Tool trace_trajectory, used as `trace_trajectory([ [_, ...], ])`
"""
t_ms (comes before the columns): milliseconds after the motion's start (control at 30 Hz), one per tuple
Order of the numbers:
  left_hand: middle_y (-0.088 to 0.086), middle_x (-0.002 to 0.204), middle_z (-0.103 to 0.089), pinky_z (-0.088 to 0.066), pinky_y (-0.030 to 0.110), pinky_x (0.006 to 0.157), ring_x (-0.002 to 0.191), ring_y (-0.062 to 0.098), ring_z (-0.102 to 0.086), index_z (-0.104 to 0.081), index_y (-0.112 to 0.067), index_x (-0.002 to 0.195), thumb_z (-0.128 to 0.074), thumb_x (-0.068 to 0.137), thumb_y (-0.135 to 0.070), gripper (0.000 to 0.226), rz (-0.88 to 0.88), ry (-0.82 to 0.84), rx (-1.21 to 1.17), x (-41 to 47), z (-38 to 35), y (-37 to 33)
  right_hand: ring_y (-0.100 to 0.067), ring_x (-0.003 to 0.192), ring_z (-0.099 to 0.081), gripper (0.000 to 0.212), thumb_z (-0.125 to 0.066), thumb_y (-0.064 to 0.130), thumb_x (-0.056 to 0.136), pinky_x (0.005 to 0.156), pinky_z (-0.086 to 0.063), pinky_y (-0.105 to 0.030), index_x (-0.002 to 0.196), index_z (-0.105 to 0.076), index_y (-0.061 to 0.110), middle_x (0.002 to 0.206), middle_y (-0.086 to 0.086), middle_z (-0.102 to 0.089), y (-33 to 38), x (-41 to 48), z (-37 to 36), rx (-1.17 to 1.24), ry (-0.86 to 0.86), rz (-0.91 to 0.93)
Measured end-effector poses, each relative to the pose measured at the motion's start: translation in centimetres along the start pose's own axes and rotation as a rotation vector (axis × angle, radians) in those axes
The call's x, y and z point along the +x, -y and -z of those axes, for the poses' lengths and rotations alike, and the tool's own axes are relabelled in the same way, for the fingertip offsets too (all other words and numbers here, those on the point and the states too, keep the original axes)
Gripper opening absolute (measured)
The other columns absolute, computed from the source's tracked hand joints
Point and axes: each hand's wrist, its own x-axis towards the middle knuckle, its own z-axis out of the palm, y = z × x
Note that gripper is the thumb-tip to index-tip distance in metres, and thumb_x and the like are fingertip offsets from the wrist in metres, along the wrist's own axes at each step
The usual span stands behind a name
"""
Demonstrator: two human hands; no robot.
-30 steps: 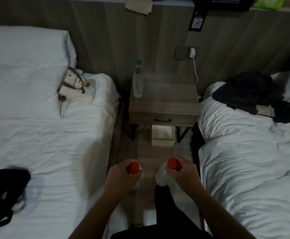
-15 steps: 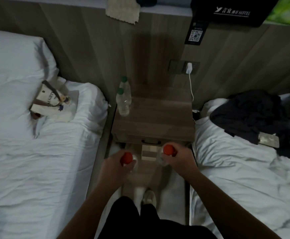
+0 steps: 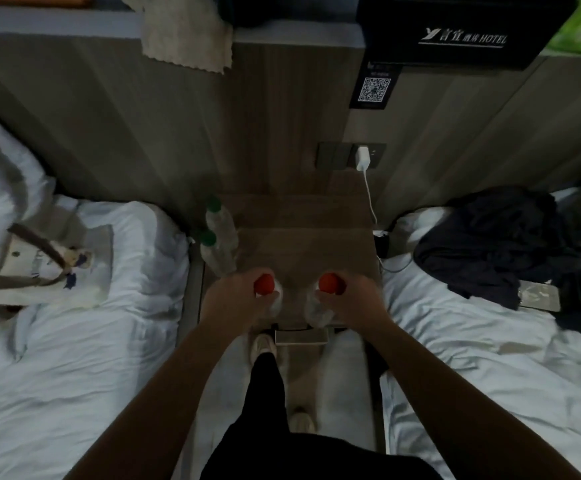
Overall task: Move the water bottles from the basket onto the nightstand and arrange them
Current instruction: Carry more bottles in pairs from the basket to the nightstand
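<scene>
Both hands have come forward, from over the floor to the near edge of the worktop [image 3: 303,237]. The left hand [image 3: 233,301] holds the left red-capped bottle [image 3: 264,285] and the right hand [image 3: 356,299] holds the right red-capped bottle [image 3: 329,283], with fingers [image 3: 325,296] curled tight round the necks. The green-capped bottles [image 3: 217,237] stand at the far left. The left bottle could knock them over. A bottle put down too close to the near edge could tip off.

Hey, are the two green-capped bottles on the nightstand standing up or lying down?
Standing up. Both green-capped bottles stand cap-up, one behind the other, along the left edge of the nightstand.
</scene>
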Motion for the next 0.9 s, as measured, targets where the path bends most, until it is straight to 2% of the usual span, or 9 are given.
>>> trace_trajectory([
  [100,-0.007,0.087,-0.067,-0.053,0.036,0.079,0.081,0.015,-0.063,-0.059,-0.033,0.100,-0.060,0.081,-0.049,0.025,-0.040,0.024,0.082,4.4,1.9,0.2,-0.008,0.076,-0.057,0.030,-0.072,0.034,0.078,0.066,-0.041,-0.017,0.105,-0.062,0.023,0.082,0.009,-0.058,1.5,3.7,-0.1,0.019,0.017,-0.060],
  [167,-0.002,0.089,-0.068,-0.052,0.038,0.081,0.083,0.019,-0.063,-0.062,-0.026,0.100,-0.059,0.081,-0.047,0.029,-0.044,0.036,0.098,7.2,2.8,0.4,0.001,0.065,-0.053,0.022,-0.072,0.030,0.080,0.057,-0.039,-0.008,0.097,-0.058,0.025,0.073,0.015,-0.054,2.7,6.1,-0.2,0.044,0.032,-0.083],
  [233,-0.001,0.092,-0.067,-0.050,0.036,0.083,0.085,0.019,-0.063,-0.059,-0.024,0.102,-0.052,0.083,-0.050,0.033,-0.101,0.091,0.178,9.8,3.5,0.8,0.006,0.061,-0.049,0.022,-0.073,0.031,0.078,0.054,-0.039,-0.007,0.093,-0.058,0.025,0.069,0.019,-0.052,3.7,8.4,-0.5,0.041,0.012,-0.082],
  [367,-0.001,0.094,-0.065,-0.050,0.035,0.081,0.085,0.019,-0.061,-0.057,-0.025,0.104,-0.053,0.087,-0.045,0.027,-0.084,0.148,0.244,14.8,4.7,1.0,-0.008,0.081,-0.059,0.033,-0.074,0.037,0.071,0.075,-0.048,-0.028,0.099,-0.060,0.028,0.090,0.008,-0.063,5.3,12.6,-0.9,0.040,-0.028,-0.103],
  [500,0.000,0.088,-0.064,-0.052,0.038,0.079,0.083,0.021,-0.062,-0.056,-0.027,0.097,-0.055,0.083,-0.045,0.023,-0.011,0.157,0.185,18.2,4.8,1.4,0.000,0.068,-0.054,0.024,-0.072,0.036,0.074,0.061,-0.040,-0.021,0.091,-0.055,0.032,0.072,0.017,-0.057,6.4,15.7,-1.2,0.054,0.008,-0.115],
  [633,-0.001,0.093,-0.065,-0.047,0.032,0.075,0.087,0.020,-0.062,-0.058,-0.027,0.104,-0.057,0.084,-0.045,0.027,0.019,0.147,0.206,20.3,4.6,2.0,-0.015,0.081,-0.063,0.034,-0.069,0.045,0.068,0.072,-0.052,-0.032,0.097,-0.058,0.032,0.085,0.006,-0.067,6.8,18.1,-2.3,0.040,0.005,-0.167],
  [800,0.001,0.096,-0.066,-0.053,0.037,0.079,0.090,0.021,-0.063,-0.061,-0.023,0.104,-0.055,0.087,-0.040,0.025,0.077,0.148,0.201,21.7,4.2,2.4,-0.014,0.077,-0.058,0.026,-0.068,0.043,0.071,0.067,-0.042,-0.027,0.092,-0.055,0.033,0.080,0.010,-0.059,7.2,19.8,-2.9,0.023,0.016,-0.183],
  [900,0.002,0.096,-0.067,-0.052,0.036,0.078,0.089,0.021,-0.064,-0.060,-0.024,0.104,-0.057,0.086,-0.041,0.026,0.099,0.157,0.208,22.0,3.6,2.9,-0.017,0.082,-0.062,0.031,-0.066,0.047,0.071,0.070,-0.048,-0.031,0.096,-0.057,0.031,0.084,0.008,-0.062,7.1,20.4,-3.6,-0.004,0.036,-0.191],
])
